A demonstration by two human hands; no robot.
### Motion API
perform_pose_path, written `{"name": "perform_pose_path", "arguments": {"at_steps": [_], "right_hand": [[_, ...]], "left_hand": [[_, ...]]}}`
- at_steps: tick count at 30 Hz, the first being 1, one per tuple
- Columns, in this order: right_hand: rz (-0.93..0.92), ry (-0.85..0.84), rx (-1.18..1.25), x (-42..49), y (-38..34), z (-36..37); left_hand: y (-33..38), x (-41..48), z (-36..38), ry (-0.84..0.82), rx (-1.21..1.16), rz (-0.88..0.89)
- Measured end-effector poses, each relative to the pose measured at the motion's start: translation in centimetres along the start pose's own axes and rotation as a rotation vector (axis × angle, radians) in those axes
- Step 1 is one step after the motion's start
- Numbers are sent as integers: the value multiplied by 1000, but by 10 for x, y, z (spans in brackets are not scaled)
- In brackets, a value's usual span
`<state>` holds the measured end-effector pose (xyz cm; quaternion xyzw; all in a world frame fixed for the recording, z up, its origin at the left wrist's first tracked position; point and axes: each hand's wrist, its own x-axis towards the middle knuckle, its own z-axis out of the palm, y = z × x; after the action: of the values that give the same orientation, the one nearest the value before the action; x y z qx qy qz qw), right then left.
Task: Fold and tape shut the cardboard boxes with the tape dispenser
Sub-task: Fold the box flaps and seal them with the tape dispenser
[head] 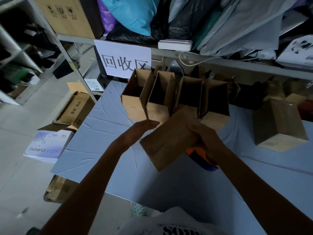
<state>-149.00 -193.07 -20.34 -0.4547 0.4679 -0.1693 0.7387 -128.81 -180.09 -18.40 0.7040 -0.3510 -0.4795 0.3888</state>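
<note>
Cardboard box [169,143]: right hand [203,134] is gripping its far edge, tilting it over the worktop [101,143] for folding; left hand [142,128] is hovering flat and empty just beside it; tape dispenser [201,160] is showing beneath the right wrist, ready; open boxes [152,100] are standing just beyond.

Plain brown cardboard boxes [133,107] are showing against a pale blue-grey table [101,141]. The tape dispenser [199,157] is showing orange and dark blue. A white sign [125,51] is carrying black characters.

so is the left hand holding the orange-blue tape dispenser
No, the left hand is flat and empty; the dispenser is under the right hand.
</note>
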Motion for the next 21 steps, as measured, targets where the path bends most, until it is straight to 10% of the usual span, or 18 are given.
{"name": "perform_pose_path", "arguments": {"at_steps": [7,14,21], "right_hand": [[6,12,74,4,10,-10],[-213,179,-353,-6,25,-5],[93,227,27,0,33,-5]], "left_hand": [[-22,-19,5,89,-210,76],[-22,-27,-3,48,-32,260],[-31,-19,-8,112,226,249]]}}
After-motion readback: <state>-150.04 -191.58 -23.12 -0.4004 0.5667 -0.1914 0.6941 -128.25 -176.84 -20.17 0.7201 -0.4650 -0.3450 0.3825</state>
